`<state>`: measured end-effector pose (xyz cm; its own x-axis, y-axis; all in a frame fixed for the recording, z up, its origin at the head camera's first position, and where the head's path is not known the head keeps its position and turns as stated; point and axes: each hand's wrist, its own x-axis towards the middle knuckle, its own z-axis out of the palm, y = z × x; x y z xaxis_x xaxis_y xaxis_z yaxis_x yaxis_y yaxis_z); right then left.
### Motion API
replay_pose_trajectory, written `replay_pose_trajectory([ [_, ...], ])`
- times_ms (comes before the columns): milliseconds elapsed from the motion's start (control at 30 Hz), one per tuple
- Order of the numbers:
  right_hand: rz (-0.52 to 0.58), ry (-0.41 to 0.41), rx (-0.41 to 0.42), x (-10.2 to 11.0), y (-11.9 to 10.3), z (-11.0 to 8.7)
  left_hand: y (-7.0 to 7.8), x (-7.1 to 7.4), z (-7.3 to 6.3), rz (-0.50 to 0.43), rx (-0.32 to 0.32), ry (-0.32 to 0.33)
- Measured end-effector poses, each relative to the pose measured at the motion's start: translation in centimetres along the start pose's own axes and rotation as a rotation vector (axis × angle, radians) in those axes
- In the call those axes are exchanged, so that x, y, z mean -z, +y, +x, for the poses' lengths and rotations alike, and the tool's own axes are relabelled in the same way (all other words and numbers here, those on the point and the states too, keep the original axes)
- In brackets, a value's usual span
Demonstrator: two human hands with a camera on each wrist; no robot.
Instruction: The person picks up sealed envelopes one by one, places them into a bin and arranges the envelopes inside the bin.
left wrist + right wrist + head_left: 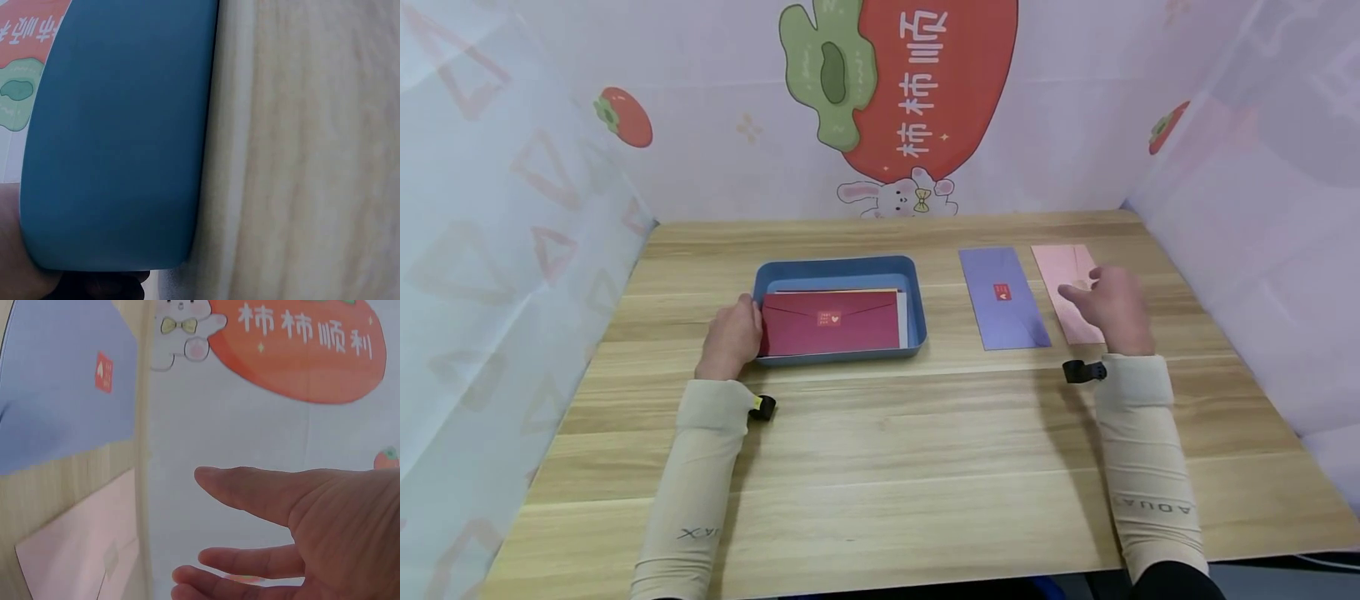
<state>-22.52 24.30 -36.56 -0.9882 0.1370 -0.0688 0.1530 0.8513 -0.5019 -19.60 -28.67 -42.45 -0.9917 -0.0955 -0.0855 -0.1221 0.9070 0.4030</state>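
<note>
My left hand (732, 337) holds the left end of a blue tray (842, 362), its thumb by the rim and its other fingers mostly hidden behind the end wall. Inside the tray lies a dark red envelope (790, 333) with a small seal, on top of other envelopes whose pale edges peek out. Over the right part of a pink envelope (1063, 267) hovers my right hand (1112, 308). Thumb and fingers are spread apart in the right wrist view, with nothing between them. A purple envelope (1000, 321) with a red seal lies flat just left of the pink one.
The wooden table (895, 467) runs up to a printed cloth backdrop (715, 167), with cloth sides at left and right. A black wrist camera (763, 408) sits on the left sleeve, and another camera (1082, 372) on the right.
</note>
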Motion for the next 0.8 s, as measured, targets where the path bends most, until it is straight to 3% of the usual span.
replay_pose_trajectory([
  [433, -0.025, -0.081, -0.189, 1.7, 3.7, 0.7, -0.1, -0.1, 0.1, -0.003, -0.010, 0.010],
  [633, -0.037, -0.050, -0.208, 1.7, 5.0, 0.9, 0.0, 0.0, 0.1, 0.001, -0.008, 0.007],
  [800, -0.059, -0.074, -0.209, 1.8, 5.7, 1.1, 0.1, 0.2, 0.0, -0.006, 0.002, -0.004],
])
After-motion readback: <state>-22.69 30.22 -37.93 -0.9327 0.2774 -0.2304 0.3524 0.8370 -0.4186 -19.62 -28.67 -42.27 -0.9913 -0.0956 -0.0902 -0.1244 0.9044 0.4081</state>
